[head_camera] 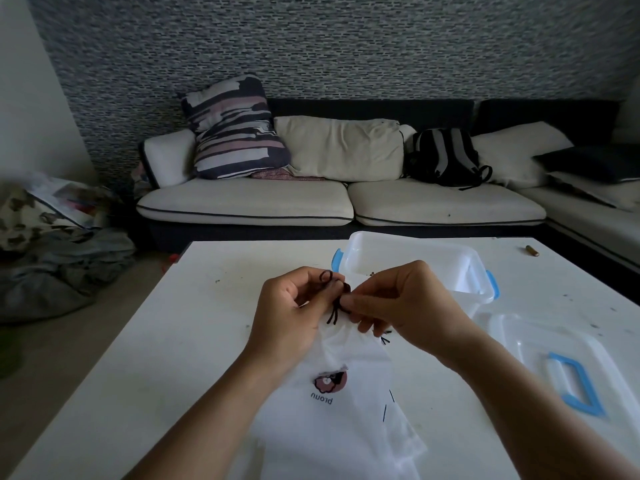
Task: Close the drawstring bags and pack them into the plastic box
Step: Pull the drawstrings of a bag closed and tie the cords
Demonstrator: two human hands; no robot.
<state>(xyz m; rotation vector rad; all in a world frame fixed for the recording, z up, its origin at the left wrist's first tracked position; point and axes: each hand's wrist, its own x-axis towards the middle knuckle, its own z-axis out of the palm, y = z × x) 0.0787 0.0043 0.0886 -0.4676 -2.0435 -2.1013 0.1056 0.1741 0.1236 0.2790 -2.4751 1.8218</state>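
Note:
A white drawstring bag [332,407] with a small brown cartoon print lies on the white table [194,341] in front of me, its mouth gathered between my hands. My left hand [294,310] pinches a loop of the dark drawstring [334,306]. My right hand [401,303] pinches the same cord at the bag's neck. More white bags lie under this one near the front edge. Just behind my hands stands the clear plastic box [415,265] with blue side clips, its top uncovered.
The box's clear lid [561,362] with a blue handle lies flat at the right of the table. A small brown stick [531,250] rests at the far right corner. Beyond the table are a sofa with cushions and a backpack, and clutter on the floor at left.

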